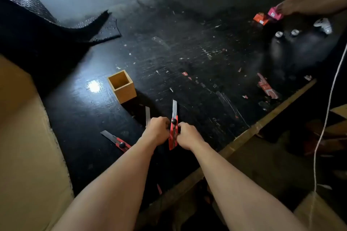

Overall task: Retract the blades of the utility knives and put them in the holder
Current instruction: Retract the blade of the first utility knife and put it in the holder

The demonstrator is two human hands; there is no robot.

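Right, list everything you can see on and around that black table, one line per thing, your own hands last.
utility knives: three, red with blades out; one held, one on the table at left, one mostly hidden behind the left hand
holder: one, wooden, open top, nothing visible inside, beyond the knives
table: one, black, scratched, littered with scraps
black mat: one, far left
small boxes: pink and orange, far right
another person's hand: on the pink box
white cord: right edge
left hand: grip on the held knife
right hand: grip on the same knife
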